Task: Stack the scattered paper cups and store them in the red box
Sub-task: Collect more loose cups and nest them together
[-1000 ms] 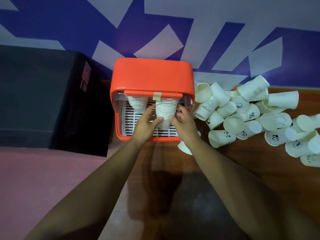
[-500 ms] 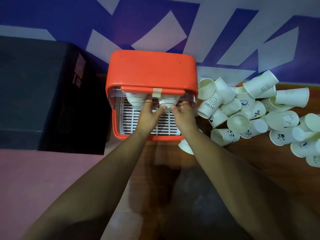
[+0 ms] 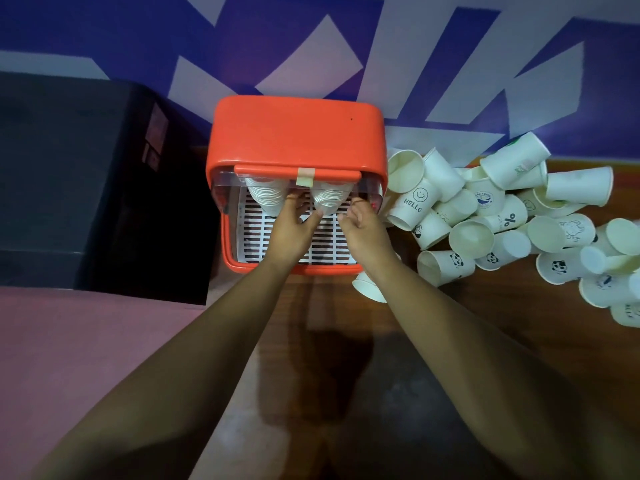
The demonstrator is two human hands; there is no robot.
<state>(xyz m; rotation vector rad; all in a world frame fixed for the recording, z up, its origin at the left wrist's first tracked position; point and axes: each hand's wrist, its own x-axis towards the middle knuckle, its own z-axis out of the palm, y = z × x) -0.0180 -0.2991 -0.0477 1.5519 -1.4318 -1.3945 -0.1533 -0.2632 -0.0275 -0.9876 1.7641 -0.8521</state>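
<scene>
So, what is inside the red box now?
A left cup stack and a right cup stack sit on a white slatted tray. The lid hides their far ends; the left hand and right hand cover part of the tray.

One paper cup [image 3: 412, 205] reads "HELLO"; a neighbouring cup [image 3: 508, 220] shows "%".

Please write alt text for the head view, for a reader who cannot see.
The left hand and right hand reach into an open red box, at the right cup stack beside the left cup stack on its slatted tray. Many loose cups lie scattered on the table right of the box.
</scene>
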